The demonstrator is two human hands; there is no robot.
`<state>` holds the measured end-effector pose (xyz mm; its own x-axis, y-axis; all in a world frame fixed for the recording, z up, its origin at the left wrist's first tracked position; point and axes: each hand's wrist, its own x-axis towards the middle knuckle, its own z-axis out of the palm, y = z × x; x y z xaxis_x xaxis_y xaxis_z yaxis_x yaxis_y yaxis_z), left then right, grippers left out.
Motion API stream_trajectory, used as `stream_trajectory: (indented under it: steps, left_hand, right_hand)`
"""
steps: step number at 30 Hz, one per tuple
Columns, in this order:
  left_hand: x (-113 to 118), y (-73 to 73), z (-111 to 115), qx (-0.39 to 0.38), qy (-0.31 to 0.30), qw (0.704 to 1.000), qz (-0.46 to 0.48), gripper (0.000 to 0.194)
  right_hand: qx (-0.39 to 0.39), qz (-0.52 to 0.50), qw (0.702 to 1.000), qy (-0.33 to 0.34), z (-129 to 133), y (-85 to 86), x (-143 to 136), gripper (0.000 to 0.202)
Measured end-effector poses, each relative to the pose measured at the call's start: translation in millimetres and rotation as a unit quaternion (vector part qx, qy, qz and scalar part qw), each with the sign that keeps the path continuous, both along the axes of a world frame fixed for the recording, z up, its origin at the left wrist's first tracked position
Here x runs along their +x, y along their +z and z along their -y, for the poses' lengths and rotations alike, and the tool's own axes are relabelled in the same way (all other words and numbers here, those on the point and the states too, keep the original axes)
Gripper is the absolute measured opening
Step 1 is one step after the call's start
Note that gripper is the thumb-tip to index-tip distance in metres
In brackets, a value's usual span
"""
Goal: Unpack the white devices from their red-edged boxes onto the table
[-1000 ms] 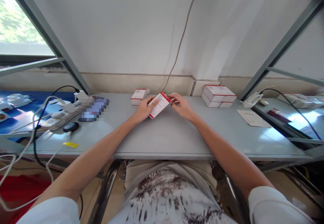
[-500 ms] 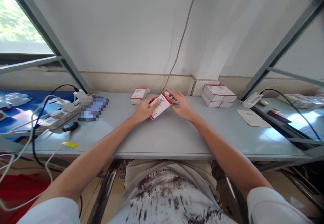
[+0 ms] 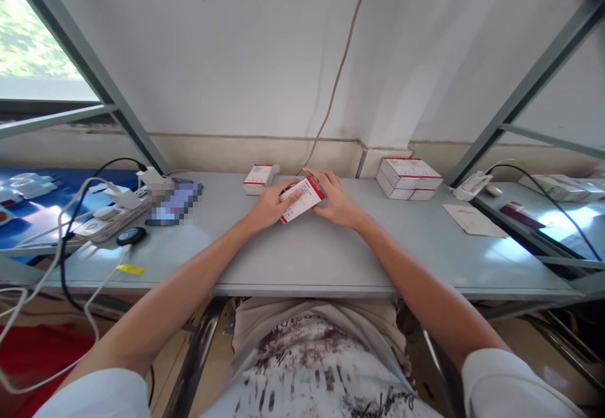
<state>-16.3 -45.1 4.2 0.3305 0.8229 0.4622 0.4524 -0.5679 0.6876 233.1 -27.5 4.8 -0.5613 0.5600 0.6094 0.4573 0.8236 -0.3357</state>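
Observation:
A small white box with red ends (image 3: 303, 200) is held tilted just above the grey table. My left hand (image 3: 273, 205) grips its left side, thumb across the printed face and fingers behind. Around the upper right end curls my right hand (image 3: 335, 198), with its fingers along the far edge and the thumb at the near corner. The end under the right hand is partly hidden. Behind my left hand stands another red-and-white box (image 3: 259, 178), with a pale flap or piece at its right side.
Several stacked red-and-white boxes (image 3: 409, 178) stand at the back right, near a paper sheet (image 3: 474, 220). On the left are a blurred phone (image 3: 174, 203), a power strip (image 3: 111, 219), a round black device (image 3: 131, 236) and loose cables. Metal frame posts flank the table (image 3: 307, 260).
My right hand has closed in over the box's upper right end, where pale contents or a flap showed before. The box has turned slightly; my left hand keeps its grip.

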Motion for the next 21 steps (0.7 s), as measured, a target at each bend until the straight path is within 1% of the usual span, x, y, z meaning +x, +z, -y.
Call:
stream_trajectory:
  steps: [4,10,15,21]
  left_hand:
    - [0.3,-0.9,0.0,-0.001,0.009,1.000,-0.010,0.059]
    - [1.1,-0.8,1.3,0.000,0.012,1.000,-0.025,0.058]
    - [1.2,0.4,1.8,-0.003,0.016,0.999,-0.031,0.059]
    - [-0.5,-0.6,0.7,0.004,0.013,0.999,-0.030,0.056]
  right_hand:
    - [0.010,-0.004,1.000,-0.006,1.8,0.4,-1.4,0.092]
    - [-0.009,0.002,0.998,-0.058,7.9,3.1,-1.3,0.081]
    - [-0.067,-0.014,0.997,-0.035,8.9,2.7,-1.0,0.086]
    - [-0.090,-0.024,0.995,-0.020,7.3,3.1,-0.3,0.086]
